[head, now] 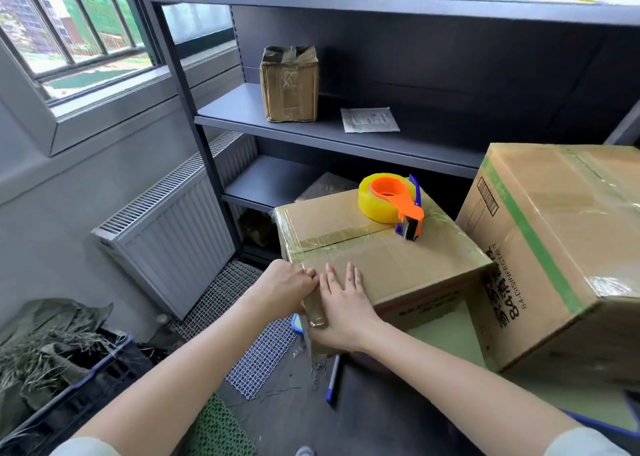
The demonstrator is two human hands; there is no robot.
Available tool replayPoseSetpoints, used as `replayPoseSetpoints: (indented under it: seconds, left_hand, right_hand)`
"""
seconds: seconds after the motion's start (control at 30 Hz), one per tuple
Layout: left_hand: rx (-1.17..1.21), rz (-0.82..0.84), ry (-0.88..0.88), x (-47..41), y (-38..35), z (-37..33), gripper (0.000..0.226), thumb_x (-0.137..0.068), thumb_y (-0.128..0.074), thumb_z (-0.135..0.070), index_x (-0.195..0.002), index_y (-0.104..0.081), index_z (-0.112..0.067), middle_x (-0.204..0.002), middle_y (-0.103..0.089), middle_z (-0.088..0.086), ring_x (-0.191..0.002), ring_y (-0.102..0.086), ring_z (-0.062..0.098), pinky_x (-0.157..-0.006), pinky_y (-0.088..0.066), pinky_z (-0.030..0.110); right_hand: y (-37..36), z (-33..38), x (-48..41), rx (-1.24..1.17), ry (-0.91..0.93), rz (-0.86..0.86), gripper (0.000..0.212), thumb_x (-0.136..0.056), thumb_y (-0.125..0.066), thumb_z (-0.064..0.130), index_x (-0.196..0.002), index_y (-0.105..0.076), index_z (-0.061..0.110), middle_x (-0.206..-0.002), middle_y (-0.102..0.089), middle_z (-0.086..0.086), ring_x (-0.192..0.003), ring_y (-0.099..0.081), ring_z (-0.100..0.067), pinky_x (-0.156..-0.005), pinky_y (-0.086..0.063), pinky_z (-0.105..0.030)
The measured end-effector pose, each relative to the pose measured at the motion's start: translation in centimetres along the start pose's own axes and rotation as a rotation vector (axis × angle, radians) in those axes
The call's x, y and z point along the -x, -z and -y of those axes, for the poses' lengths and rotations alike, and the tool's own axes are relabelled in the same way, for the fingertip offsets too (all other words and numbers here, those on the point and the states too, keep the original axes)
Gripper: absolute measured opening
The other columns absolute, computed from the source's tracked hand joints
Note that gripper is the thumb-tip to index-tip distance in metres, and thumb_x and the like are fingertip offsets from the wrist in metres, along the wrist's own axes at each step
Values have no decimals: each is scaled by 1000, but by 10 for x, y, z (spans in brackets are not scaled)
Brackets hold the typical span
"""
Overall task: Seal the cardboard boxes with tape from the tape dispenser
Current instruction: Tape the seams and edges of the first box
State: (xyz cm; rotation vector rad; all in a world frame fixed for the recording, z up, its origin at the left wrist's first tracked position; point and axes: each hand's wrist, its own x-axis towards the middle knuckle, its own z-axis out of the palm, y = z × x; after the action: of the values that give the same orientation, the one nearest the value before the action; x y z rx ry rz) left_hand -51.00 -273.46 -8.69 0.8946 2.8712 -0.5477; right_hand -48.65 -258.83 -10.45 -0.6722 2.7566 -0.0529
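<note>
Down at six o'clock of the view, both hands meet on the near left corner of the cardboard box [398,261]; the right hand [346,303] lies flat, fingers straight and spread, palm pressing the tape strip [316,311] where it folds over the edge; the left hand [289,291] has its fingers curled in against that same strip, though whether it pinches a loose end or only presses, I cannot tell. At twelve o'clock from the hands, the tape dispenser [393,201] sits loose on the lid with its yellow roll, beside the taped centre seam; nobody holds it. A larger box [554,247] leans in at three o'clock, close to the one being sealed.

Risks, as I judge them: the strip looks crinkled at the corner, so uneven pressure could trap a wrinkle and leave the end lifting; a hard push might slide the box sideways; a jolt might tip the dispenser off the far edge; the pen [333,379] on the floor sits right underfoot.
</note>
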Motion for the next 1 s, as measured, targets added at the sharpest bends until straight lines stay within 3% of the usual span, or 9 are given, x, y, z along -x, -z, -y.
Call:
replayPoseSetpoints:
  seconds: [0.1,0.23,0.3,0.37,0.47,0.53,0.77,0.9,1.0]
  left_hand:
    - [-16,-37,-74,-11,8,-17,49,-86,-55,-52,-117,-55,-13,-102,-64,0,-86,-63,22,-58,-32,29]
    - [332,-198,-98,-25,7,-17,39,-80,-57,-47,-116,-63,-30,-111,-68,-10,-100,-63,16,-71,-47,27]
    - [477,-169,-93,-33,1,-6,55,-78,-65,-48,-130,-56,-31,-132,-56,-13,-118,-54,11,-93,-45,28]
    - [464,-122,-92,-39,-4,6,79,-75,-70,-52,-142,-40,-24,-149,-36,-4,-135,-36,14,-111,-27,30]
    - [332,2,-1,-50,-10,19,105,-72,-64,-65,-150,-14,-16,-158,-6,9,-146,-4,20,-116,4,38]
    - [279,60,41,-55,-13,23,113,-70,-59,-71,-151,-4,-13,-157,2,13,-146,3,25,-115,7,38]
    - [233,9,67,-53,-17,18,112,-69,-48,-80,-151,-7,-16,-158,-7,9,-145,-9,22,-117,-8,31]
    - [187,-61,116,-39,-14,-2,133,-46,13,-95,-151,-11,-16,-157,-14,10,-144,-17,23,-114,-19,33]
    - [126,-103,175,-34,-11,-26,103,-75,-20,-84,-149,-16,-12,-153,-24,13,-138,-28,25,-102,-38,36]
  right_hand:
    - [9,-32,16,34,87,66,107,-72,-25,70,-150,3,1,-156,12,-18,-139,15,-47,-116,6,-49]
    - [14,-74,37,55,153,72,98,-85,-53,51,-150,3,5,-156,14,-14,-143,17,-35,-117,8,-36]
    - [12,-82,42,87,144,58,97,-85,-52,51,-151,3,6,-156,15,-14,-143,16,-33,-117,8,-36]
    - [10,-79,43,104,111,49,96,-86,-48,55,-150,4,6,-156,15,-14,-143,16,-33,-118,8,-39]
    - [7,-64,33,41,-54,52,100,-87,-42,65,-150,7,5,-155,16,-17,-143,16,-33,-117,7,-46]
    - [4,-55,24,22,-168,52,102,-86,-45,64,-149,7,3,-155,16,-20,-143,15,-35,-115,7,-52]
    - [5,-61,20,-21,-145,19,98,-87,-52,52,-150,4,2,-156,13,-18,-143,12,-37,-117,7,-48]
    - [8,-82,29,-23,-44,24,96,-87,-54,48,-150,4,5,-156,14,-15,-144,14,-33,-114,10,-34]
    - [12,-104,36,-36,20,61,97,-87,-58,43,-150,7,10,-156,18,-10,-144,16,-25,-111,12,-27]
